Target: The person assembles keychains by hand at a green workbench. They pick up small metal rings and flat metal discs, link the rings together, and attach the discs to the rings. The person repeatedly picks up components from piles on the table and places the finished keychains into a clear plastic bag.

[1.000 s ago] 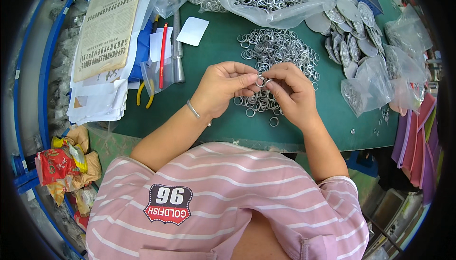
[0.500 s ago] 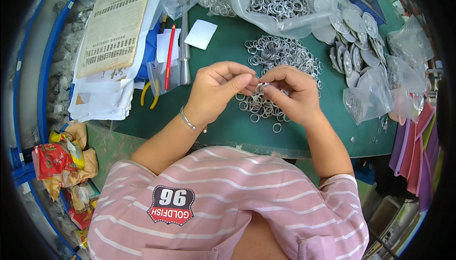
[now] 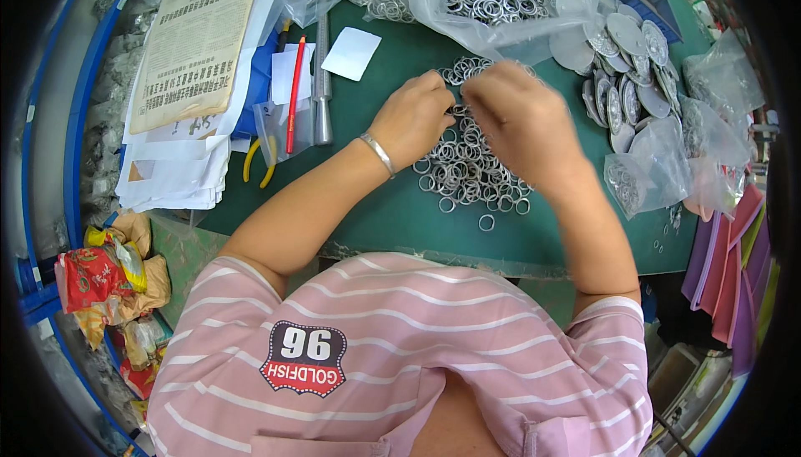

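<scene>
Small silver metal rings (image 3: 464, 171) lie in a loose pile on the green table, between and in front of my hands. My left hand (image 3: 415, 119), with a silver bangle at its wrist, is at the pile's left edge. Its fingers are curled together, and whatever they pinch is hidden. Over the right and far part of the pile hangs my right hand (image 3: 527, 119), its fingers bent downward and smeared by motion. Whether it holds a ring does not show. One single ring (image 3: 486, 222) lies apart, nearer to me.
Behind the pile stands a clear plastic bag (image 3: 463, 30) full of rings. Round metal discs (image 3: 622, 65) are heaped at the far right, beside small plastic bags (image 3: 647, 169). To the left are a red pencil (image 3: 295, 98), a metal rod (image 3: 323, 106), yellow-handled pliers (image 3: 269, 165) and stacked papers (image 3: 175, 177).
Both hands were together over the pile's middle, fingertips touching at a few rings. Now they have moved farther from me and apart, the right one moving fast over the pile.
</scene>
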Demonstrator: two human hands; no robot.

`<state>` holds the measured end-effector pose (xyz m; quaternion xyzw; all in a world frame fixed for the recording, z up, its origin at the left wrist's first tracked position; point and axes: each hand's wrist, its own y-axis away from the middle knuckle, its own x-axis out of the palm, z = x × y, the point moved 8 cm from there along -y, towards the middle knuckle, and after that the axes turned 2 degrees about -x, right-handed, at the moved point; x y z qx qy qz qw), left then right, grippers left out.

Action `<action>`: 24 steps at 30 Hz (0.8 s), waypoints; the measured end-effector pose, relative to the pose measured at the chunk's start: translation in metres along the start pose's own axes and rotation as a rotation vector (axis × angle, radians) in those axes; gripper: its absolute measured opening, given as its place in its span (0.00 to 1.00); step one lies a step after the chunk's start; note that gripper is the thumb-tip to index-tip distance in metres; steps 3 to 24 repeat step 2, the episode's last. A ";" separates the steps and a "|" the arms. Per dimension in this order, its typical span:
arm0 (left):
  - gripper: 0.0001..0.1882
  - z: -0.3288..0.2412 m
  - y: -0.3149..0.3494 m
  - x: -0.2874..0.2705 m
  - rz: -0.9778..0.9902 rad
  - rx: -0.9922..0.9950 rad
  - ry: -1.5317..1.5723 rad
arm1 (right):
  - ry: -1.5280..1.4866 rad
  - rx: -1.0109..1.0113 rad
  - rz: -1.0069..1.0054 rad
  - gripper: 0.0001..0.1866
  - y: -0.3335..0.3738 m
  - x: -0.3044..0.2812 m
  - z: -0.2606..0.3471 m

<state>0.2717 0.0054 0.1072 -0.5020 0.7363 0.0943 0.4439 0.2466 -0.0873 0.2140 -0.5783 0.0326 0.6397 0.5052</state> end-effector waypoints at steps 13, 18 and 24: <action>0.09 -0.002 0.006 0.003 0.121 -0.100 0.085 | 0.092 0.101 0.184 0.08 0.029 0.037 -0.018; 0.09 -0.002 0.006 0.003 0.121 -0.100 0.085 | 0.092 0.101 0.184 0.08 0.029 0.037 -0.018; 0.09 -0.002 0.006 0.003 0.121 -0.100 0.085 | 0.092 0.101 0.184 0.08 0.029 0.037 -0.018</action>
